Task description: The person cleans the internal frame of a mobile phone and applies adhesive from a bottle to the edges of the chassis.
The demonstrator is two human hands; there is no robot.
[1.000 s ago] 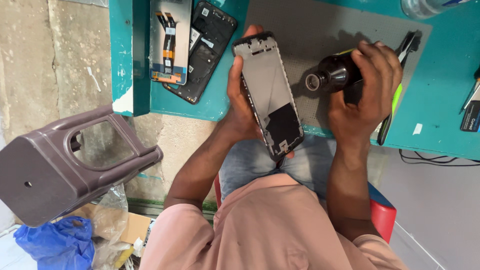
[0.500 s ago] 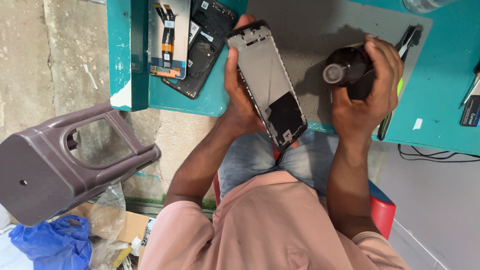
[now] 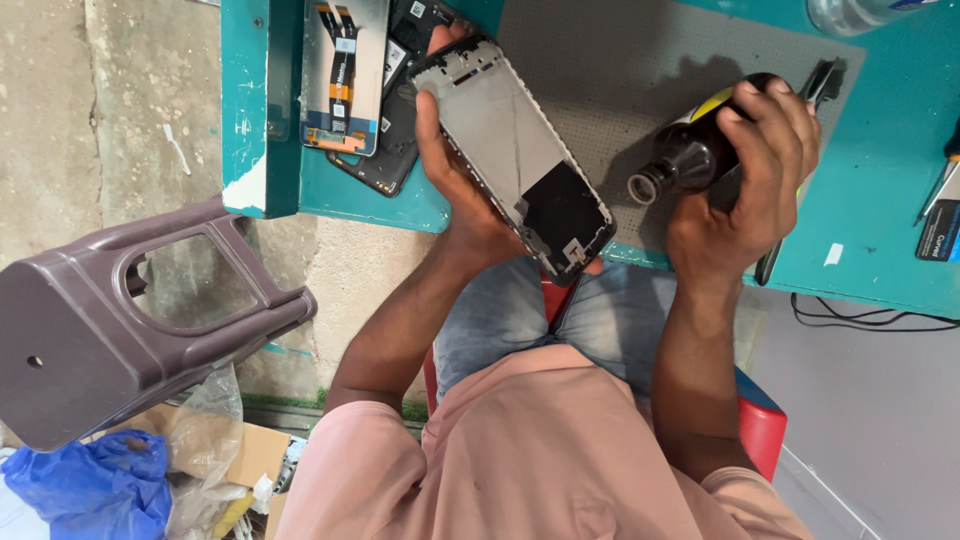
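Left hand (image 3: 462, 190) fingers curled tight round the edges of a bare phone frame (image 3: 515, 150), holding it up tilted over the near edge of the teal table (image 3: 880, 210), above the lap. Right hand (image 3: 745, 190) fingers wrapped snug round a small dark bottle (image 3: 690, 155), tipped on its side with the open mouth pointing toward the phone frame, close but not touching. Under the bottle, a grey mat (image 3: 600, 70) on the table. Just beside the left hand, a phone screen part (image 3: 342, 75) lying on a dark phone back (image 3: 392, 140). Far right on the table, a small blue card (image 3: 938, 232). On the floor to the left, a tipped purple plastic stool (image 3: 120, 330), and below it a blue bag (image 3: 90, 485).
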